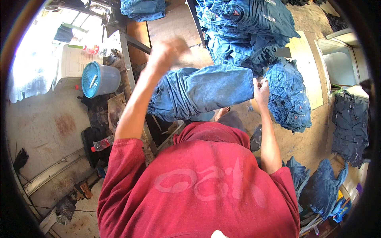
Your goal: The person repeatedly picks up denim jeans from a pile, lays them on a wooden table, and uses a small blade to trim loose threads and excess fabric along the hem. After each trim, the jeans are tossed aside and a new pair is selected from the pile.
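A folded pair of blue jeans [222, 87] lies stretched across in front of me, its gathered part to the left and its smooth leg reaching right. My right hand [261, 92] grips the leg's right end, thumb and fingers closed on the cloth edge. Above the left part of the jeans, my left hand [168, 51] is raised and smeared by motion, so its fingers cannot be made out. Beside my right hand is a bundle of folded jeans [289, 95]. A tall stack of folded jeans [246, 27] rises just beyond the pair I hold.
At the far left, a bucket with a blue lid [101, 80] stands by a white box [71, 65]. A plastic bottle [103, 143] lies lower left. More jeans [143, 8] sit at the back. On the right are dark folded garments [349, 127] and loose blue cloth [323, 186].
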Available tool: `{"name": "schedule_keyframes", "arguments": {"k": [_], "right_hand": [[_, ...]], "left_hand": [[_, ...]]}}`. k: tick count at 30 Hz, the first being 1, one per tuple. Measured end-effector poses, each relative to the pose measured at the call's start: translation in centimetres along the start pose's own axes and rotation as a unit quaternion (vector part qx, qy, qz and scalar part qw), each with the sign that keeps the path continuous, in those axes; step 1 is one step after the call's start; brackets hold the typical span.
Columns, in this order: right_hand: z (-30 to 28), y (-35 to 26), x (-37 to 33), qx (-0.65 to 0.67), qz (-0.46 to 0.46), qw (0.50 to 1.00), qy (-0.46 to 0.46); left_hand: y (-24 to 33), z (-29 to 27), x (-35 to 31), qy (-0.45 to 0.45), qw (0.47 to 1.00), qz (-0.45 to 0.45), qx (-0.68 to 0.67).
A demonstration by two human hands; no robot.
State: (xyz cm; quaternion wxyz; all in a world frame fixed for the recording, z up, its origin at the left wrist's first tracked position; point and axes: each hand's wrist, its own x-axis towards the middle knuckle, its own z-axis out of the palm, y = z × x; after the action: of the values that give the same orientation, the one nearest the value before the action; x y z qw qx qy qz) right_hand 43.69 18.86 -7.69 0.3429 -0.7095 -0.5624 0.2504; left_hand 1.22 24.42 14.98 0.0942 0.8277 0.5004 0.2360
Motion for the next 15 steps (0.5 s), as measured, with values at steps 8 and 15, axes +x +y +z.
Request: {"name": "schedule_keyframes", "arguments": {"k": [8,15], "right_hand": [[-0.8,-0.4,-0.6,-0.013,0.014,0.999,-0.031],[-1.2,-1.6,-3.1,-0.018,0.015,1.0,0.003]], "left_hand": [[-7.9,1.7,1.3,-0.066,0.983,-0.171,-0.003],[-4.2,11.1,-9.0,0.062,0.967,-0.217,0.115]]}}
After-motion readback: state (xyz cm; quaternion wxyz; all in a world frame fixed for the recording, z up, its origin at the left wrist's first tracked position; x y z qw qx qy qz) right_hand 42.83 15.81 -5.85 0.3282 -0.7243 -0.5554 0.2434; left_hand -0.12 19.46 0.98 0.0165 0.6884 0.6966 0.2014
